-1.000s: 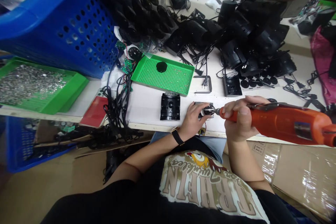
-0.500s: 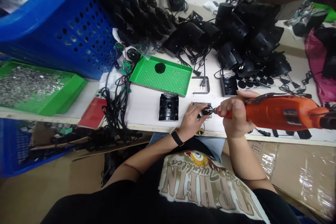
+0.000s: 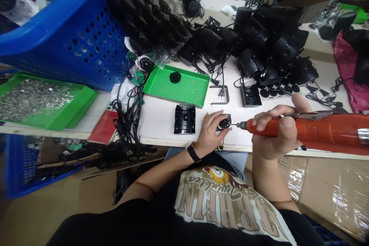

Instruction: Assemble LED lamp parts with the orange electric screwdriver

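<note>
Fingers (image 3: pixel 215 117) of your left hand (image 3: pixel 208 133) curl closed over a round black disc (image 3: pixel 224 123), pinning it from above. The disc sits on a small grey plate (image 3: pixel 230 116) near the front edge of the white table (image 3: pixel 158 123).

Your right hand (image 3: pixel 272 132) is wrapped firmly around an orange rotary tool (image 3: pixel 317 130), thumb along the near side, one finger lifted off the top. Its thin bit (image 3: pixel 238 125) points left at the disc, the tip just apart from it in this view.

Step in hand, as I judge it: bit brought up to the held disc, contact not yet made. This position calls for a steady left grip, fingers kept out of the bit's line, and the tip squared to the disc.

Nearby: a black housing (image 3: pixel 184 120) just left of your hand, a green pegboard tray (image 3: pixel 161 88), a hanging bundle of black cords (image 3: pixel 129 123), small green circuit boards (image 3: pixel 137 77), and a heap of black lamp housings (image 3: pixel 259 42).

Hard to make out: the disc's far side and the plate's edges, hidden by your fingers; thin wires below your left hand, too small to read; whether the bit is spinning. The frame cuts off the tool's rear end.
</note>
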`<act>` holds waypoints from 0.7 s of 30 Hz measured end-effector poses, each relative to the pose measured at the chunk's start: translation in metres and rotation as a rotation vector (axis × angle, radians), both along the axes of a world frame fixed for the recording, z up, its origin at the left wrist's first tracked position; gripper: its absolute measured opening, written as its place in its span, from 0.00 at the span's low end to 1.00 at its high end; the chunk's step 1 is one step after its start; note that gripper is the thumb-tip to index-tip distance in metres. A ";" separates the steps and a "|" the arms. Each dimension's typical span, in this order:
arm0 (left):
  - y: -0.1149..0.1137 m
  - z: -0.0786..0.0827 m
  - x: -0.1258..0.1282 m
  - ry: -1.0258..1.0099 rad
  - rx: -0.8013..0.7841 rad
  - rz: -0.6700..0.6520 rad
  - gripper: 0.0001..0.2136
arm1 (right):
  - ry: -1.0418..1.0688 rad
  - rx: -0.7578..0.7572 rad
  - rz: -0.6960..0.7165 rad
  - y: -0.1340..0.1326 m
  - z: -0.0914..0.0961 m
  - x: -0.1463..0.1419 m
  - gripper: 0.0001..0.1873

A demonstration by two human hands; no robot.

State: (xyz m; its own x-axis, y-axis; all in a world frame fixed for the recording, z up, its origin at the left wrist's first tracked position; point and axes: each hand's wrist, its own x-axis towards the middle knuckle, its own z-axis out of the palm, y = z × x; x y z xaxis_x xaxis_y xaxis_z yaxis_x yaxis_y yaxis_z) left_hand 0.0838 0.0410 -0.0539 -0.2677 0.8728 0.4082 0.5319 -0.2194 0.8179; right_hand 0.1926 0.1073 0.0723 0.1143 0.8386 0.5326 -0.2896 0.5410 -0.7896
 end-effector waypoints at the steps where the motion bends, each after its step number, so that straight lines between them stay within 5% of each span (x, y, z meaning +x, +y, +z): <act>1: 0.000 0.000 0.000 0.008 0.003 0.006 0.18 | 0.011 -0.009 0.011 0.000 0.000 0.001 0.18; 12: -0.003 -0.001 -0.006 0.044 0.085 0.001 0.05 | 0.103 -0.088 0.129 -0.007 0.000 -0.003 0.13; 21: -0.021 0.018 -0.017 0.251 0.124 0.098 0.03 | 0.070 -0.099 0.078 -0.002 0.003 0.006 0.15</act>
State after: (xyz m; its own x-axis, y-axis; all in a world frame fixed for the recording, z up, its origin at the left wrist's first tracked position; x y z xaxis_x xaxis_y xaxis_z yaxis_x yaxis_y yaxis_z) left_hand 0.0671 0.0197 -0.0360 -0.2255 0.7874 0.5738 0.7376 -0.2468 0.6286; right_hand 0.1987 0.1052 0.0748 0.0804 0.8947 0.4394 -0.3844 0.4346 -0.8145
